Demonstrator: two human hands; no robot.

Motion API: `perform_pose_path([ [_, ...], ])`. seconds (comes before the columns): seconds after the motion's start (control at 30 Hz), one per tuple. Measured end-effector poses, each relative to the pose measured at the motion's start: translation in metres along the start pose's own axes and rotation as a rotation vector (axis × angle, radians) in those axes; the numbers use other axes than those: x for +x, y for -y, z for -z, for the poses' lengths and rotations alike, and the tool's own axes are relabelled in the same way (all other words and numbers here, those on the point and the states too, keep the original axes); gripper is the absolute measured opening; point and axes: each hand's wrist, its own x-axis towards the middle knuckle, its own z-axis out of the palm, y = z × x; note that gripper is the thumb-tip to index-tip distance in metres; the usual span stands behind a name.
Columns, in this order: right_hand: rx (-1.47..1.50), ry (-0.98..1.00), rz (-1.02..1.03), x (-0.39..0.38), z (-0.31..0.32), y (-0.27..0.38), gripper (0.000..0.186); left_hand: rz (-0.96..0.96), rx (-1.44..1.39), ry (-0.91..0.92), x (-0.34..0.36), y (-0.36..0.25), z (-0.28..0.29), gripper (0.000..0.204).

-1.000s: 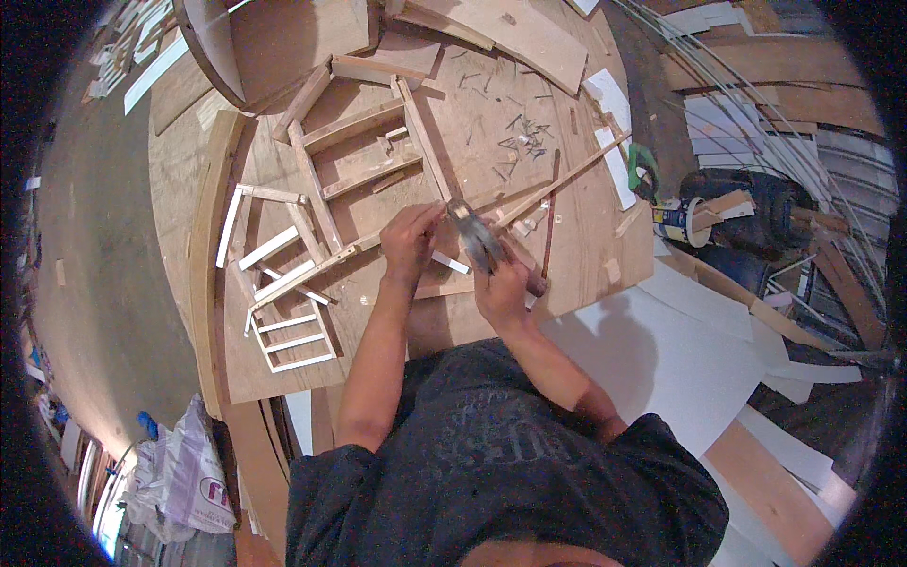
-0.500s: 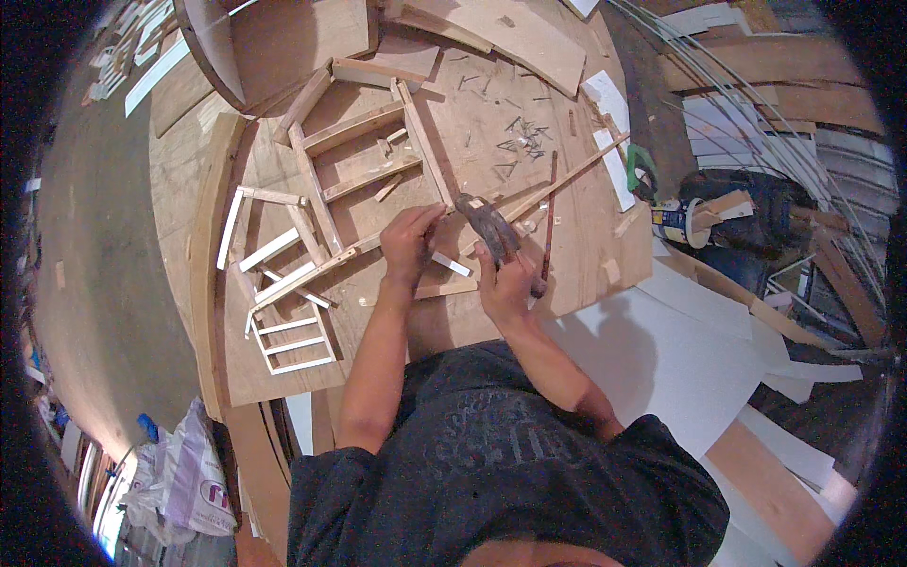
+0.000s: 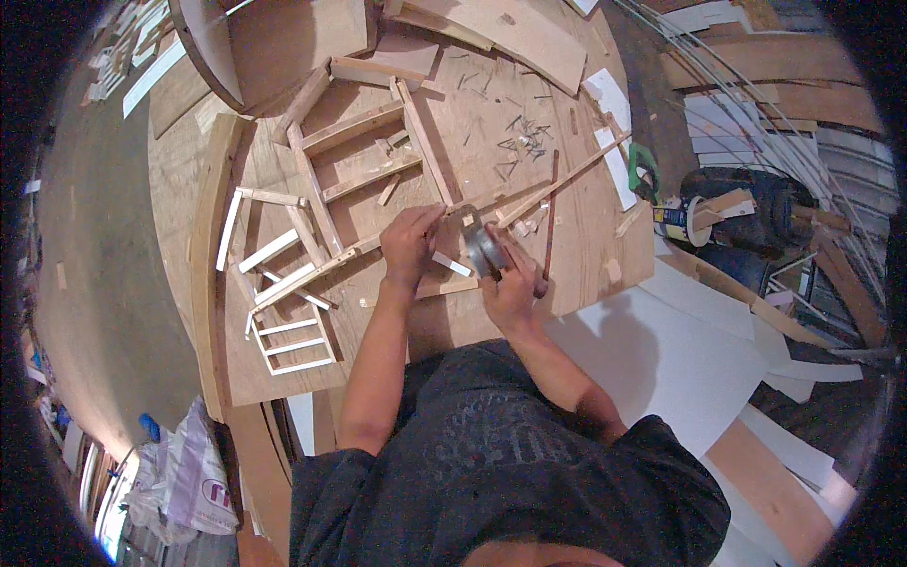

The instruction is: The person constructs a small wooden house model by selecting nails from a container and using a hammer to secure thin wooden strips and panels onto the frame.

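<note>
My right hand [image 3: 513, 295] is closed around a hammer [image 3: 485, 250], its dark metal head raised just right of my left hand. My left hand [image 3: 411, 250] is closed at the near right corner of a wooden frame [image 3: 370, 178]. Its fingertips are pinched together against the frame's near rail, and whatever small thing they may grip is too small to make out. The frame lies flat, built of light wood strips with crosspieces. A smaller frame with white-faced strips [image 3: 295, 342] lies near its left end.
Several loose nails [image 3: 529, 140] lie scattered beyond the hammer. A long thin wood strip [image 3: 567, 181] crosses the right of the plywood table [image 3: 605, 241]. A green-handled tool [image 3: 642, 170] and a bucket [image 3: 697, 223] stand at the right. A curved plank [image 3: 210, 274] edges the left side.
The hammer has turned in my right hand, and its head has shifted slightly toward me, away from the frame corner. My left hand stays in place on the corner.
</note>
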Motion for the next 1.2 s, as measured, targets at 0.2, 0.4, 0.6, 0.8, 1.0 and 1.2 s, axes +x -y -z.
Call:
perform_pose_path([
  [0.2, -0.073, 0.234, 0.073, 0.004, 0.012, 0.007, 0.073, 0.024, -0.013, 0.027, 0.001, 0.0, -0.002, 0.037],
  [0.4, -0.054, 0.274, 0.069, 0.002, 0.01, 0.003, 0.077, 0.034, -0.114, 0.004, 0.007, -0.008, 0.004, 0.036],
  [0.6, -0.048, 0.268, -0.013, 0.01, 0.006, 0.004, 0.073, 0.05, -0.019, 0.036, 0.003, -0.002, 0.001, 0.038],
  [0.8, -0.127, 0.208, 0.103, 0.002, 0.001, -0.001, 0.074, 0.0, -0.038, 0.003, 0.005, -0.003, 0.0, 0.038],
  [1.0, -0.121, 0.24, 0.048, 0.006, 0.005, 0.0, 0.073, 0.077, -0.068, 0.049, 0.005, -0.005, 0.0, 0.038],
  [1.2, -0.047, 0.176, 0.032, 0.004, 0.004, -0.003, 0.074, 0.008, -0.102, -0.031, 0.007, -0.006, 0.0, 0.04],
])
